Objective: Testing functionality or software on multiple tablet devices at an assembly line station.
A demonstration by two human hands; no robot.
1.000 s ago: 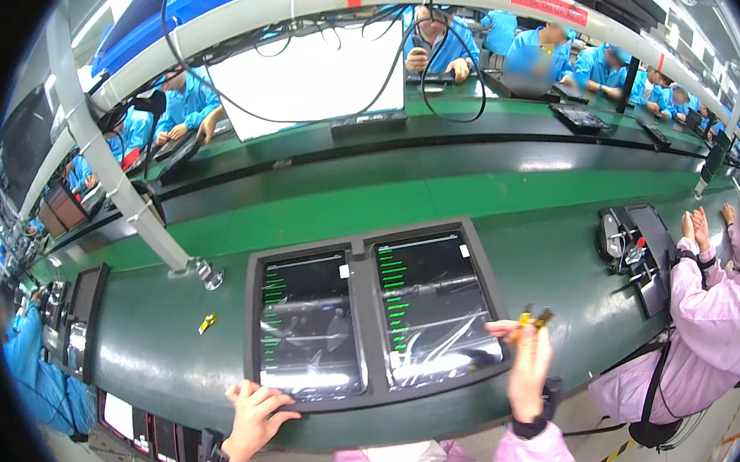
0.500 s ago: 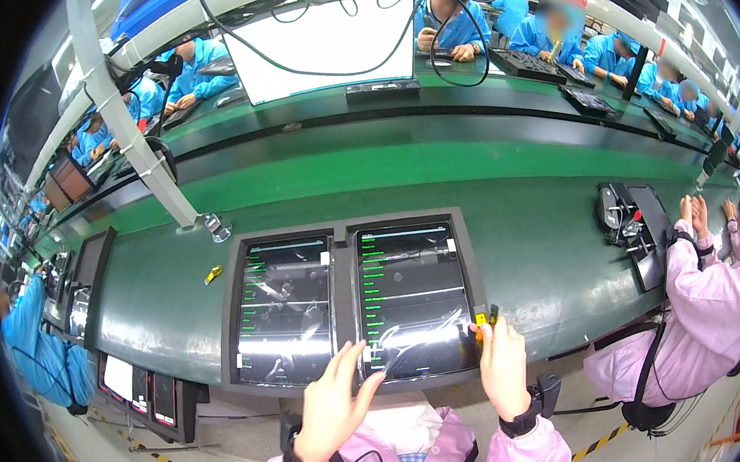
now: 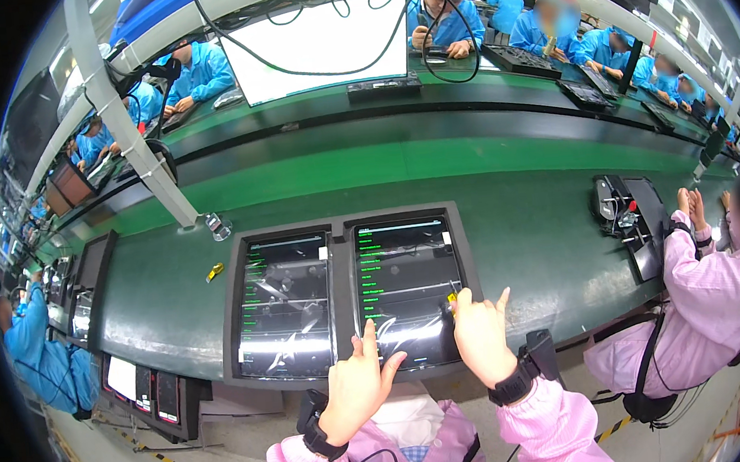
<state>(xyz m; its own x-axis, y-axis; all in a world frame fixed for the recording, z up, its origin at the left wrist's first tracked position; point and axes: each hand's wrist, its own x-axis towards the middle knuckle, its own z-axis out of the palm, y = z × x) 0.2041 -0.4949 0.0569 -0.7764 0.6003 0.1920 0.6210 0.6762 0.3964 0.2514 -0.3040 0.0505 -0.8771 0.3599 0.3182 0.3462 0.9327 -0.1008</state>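
Two tablets with dark screens and green lists lie side by side in a black foam-like tray (image 3: 344,302): the left tablet (image 3: 285,311) and the right tablet (image 3: 408,271). Clear film covers their screens. My left hand (image 3: 358,393) is over the lower left of the right tablet, its index finger stretched onto the screen by the list and its thumb apart; it holds nothing. At that tablet's right edge, my right hand (image 3: 485,335) pinches a small yellow-and-black piece (image 3: 453,299), mostly hidden by the fingers. Whether this piece is plugged into the tablet, I cannot tell.
Another small yellow piece (image 3: 215,272) lies left of the tray, near a small metallic object (image 3: 218,226) by a grey post (image 3: 132,128). A white panel (image 3: 316,48) stands behind. To the right, a co-worker in pink (image 3: 705,291) sits by a black fixture (image 3: 630,219).
My right hand has moved up and left onto the right tablet's edge, carrying the yellow piece. My left hand's fingers went from spread to a pointing index finger on the screen.
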